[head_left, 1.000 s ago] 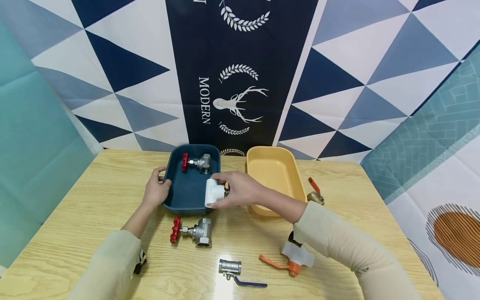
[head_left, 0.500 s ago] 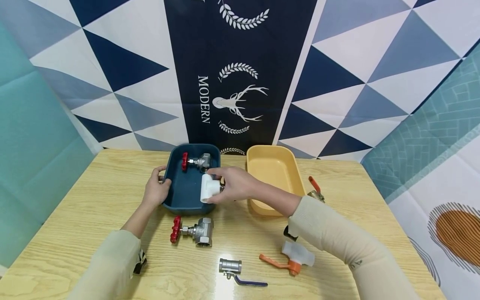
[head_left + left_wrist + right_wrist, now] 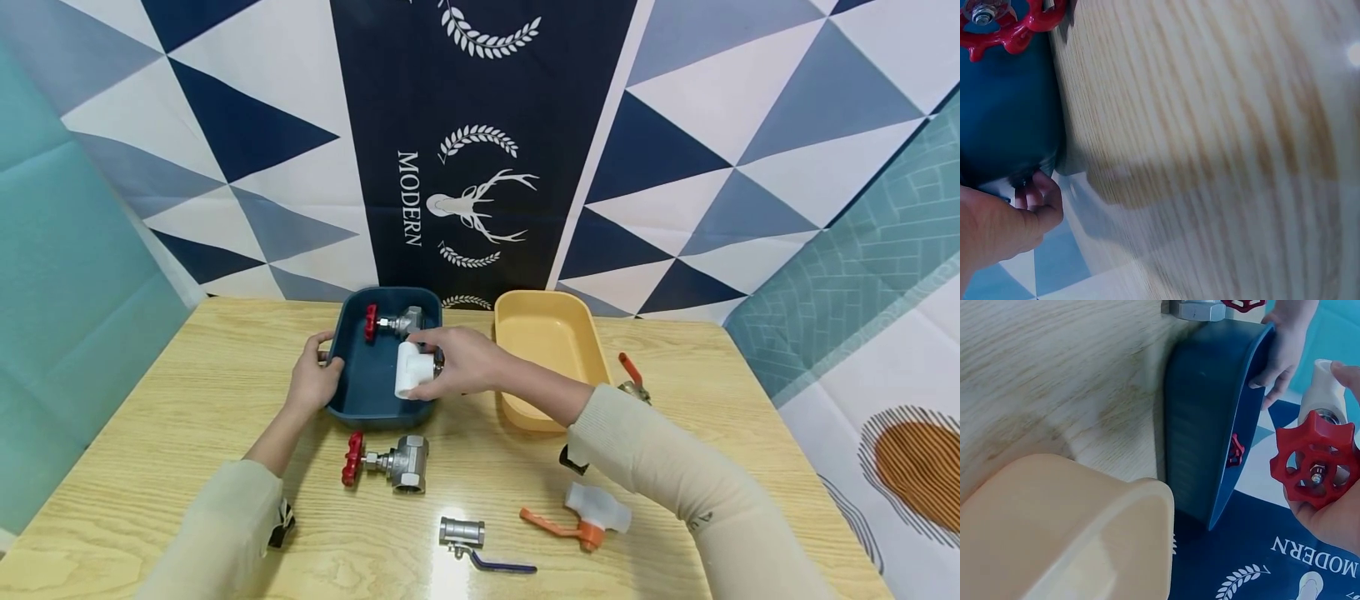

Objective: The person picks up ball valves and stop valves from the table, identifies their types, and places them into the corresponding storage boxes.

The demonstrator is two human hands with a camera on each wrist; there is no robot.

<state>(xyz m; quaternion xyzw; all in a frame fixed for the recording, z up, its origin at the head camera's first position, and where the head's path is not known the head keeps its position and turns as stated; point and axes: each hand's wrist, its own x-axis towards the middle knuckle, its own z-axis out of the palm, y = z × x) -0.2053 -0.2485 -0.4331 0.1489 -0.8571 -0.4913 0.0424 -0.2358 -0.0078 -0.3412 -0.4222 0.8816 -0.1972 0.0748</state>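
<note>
My right hand (image 3: 467,360) grips a white tee-shaped valve (image 3: 411,371) over the right side of a blue bin (image 3: 367,412). In the right wrist view this valve shows a red handwheel (image 3: 1291,440) on its stem. The left hand (image 3: 313,382) pinches the left rim of that bin, thumb towards the inside and fingers outside. Inside the bin, at the back, lies a metal valve with a red handwheel (image 3: 371,322), partly hidden behind the right hand. A larger metal gate valve (image 3: 407,462) with a red wheel lies in front of the bin.
A yellow bin (image 3: 551,333) stands to the right, partly under the right forearm. Beyond it lies a brass valve with a red lever (image 3: 630,371). Nearer are a steel ball valve with a blue lever (image 3: 462,533) and a white valve with an orange handle (image 3: 590,533).
The right hand has carried the white valve left and slightly farther back, over the blue bin. The left hand keeps its grip on the rim.
</note>
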